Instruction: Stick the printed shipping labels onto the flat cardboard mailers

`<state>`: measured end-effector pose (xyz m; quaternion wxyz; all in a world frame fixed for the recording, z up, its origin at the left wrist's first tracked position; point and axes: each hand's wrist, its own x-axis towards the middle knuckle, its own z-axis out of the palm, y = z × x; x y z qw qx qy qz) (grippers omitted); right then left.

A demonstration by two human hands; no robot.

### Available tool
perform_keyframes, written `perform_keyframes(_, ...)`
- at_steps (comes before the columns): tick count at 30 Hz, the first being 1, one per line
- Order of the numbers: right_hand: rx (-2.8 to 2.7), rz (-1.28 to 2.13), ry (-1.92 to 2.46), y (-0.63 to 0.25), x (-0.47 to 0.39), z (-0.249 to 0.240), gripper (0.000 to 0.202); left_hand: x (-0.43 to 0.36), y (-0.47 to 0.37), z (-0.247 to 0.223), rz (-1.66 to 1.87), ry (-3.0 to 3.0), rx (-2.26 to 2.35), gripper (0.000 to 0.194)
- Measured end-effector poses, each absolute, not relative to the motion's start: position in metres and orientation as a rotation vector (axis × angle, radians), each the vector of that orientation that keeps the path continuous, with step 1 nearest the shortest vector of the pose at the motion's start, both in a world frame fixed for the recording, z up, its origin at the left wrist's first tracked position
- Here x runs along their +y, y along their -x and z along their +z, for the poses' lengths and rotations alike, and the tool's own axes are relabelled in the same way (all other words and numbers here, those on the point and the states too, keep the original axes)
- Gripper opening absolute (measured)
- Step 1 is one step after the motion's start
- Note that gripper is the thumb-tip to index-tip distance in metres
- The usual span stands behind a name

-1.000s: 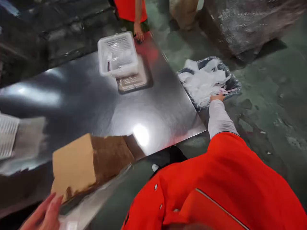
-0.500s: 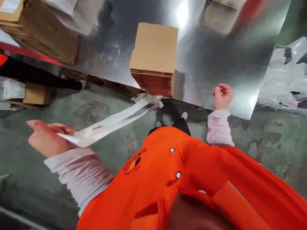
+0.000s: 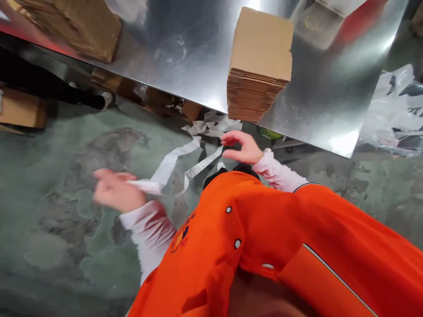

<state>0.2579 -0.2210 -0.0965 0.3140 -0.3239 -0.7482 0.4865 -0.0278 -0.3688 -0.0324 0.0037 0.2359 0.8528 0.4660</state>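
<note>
My left hand [image 3: 117, 190], blurred, is closed on one end of a long white paper strip [image 3: 165, 169] over the floor at the left. The strip hangs in a loop and runs up toward crumpled white strips [image 3: 211, 125] below the table edge. My right hand [image 3: 243, 147] is near those strips, its thumb and fingers curved apart, with nothing visibly gripped between them. Just above it, a stack of flat brown cardboard [image 3: 261, 48] stands at the front edge of the metal table [image 3: 185, 57].
Another cardboard stack [image 3: 89, 31] lies at the table's upper left. A translucent bin [image 3: 313, 22] is at the upper right. White plastic bags [image 3: 396, 114] lie right of the table. A person's dark leg [image 3: 56, 81] and a box [image 3: 21, 108] are at the left.
My right hand has moved left from the table edge to the crumpled strips, and its fingers have opened. My left hand has come inward with the strip, which hangs slacker. The view has shifted.
</note>
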Motion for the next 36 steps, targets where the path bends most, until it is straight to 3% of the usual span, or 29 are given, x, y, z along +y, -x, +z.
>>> perform_keyframes(3, -2.210, 1.341, 0.548, -0.227, -0.248, -0.080, 0.079, -0.314, -0.035, -0.074, 1.612, -0.898, 2.290, 0.071)
perform_keyframes(7, -2.144, 1.246, 0.795, -0.238, -0.241, -0.072, 0.037, -0.267, -0.094, -0.079, 1.726, -1.042, 1.797, 0.071)
perform_keyframes(12, -1.925, 1.021, 1.106, -0.301, -0.195, -0.045, 0.033, -0.230, -0.117, -0.062, 1.416, -1.079, 1.333, 0.057)
perform_keyframes(17, -2.021, 0.855, 1.131, -0.342, -0.165, -0.013, 0.027, -0.202, -0.157, -0.055, 1.391, -1.117, 1.376, 0.048)
perform_keyframes(23, -2.017, 0.898, 1.091, -0.354, -0.149, 0.001, 0.021, -0.194, -0.199, -0.051, 1.703, -1.073, 1.423, 0.055)
perform_keyframes(29, -2.046, 0.967, 1.076, -0.364, -0.122, 0.007, 0.023, -0.181, -0.194, -0.054, 1.503, -1.041, 1.356, 0.048)
perform_keyframes(36, -2.086, 0.868, 1.127, -0.349, -0.127, 0.006, 0.018, -0.180, -0.186, -0.055, 1.574, -1.064, 1.378, 0.056)
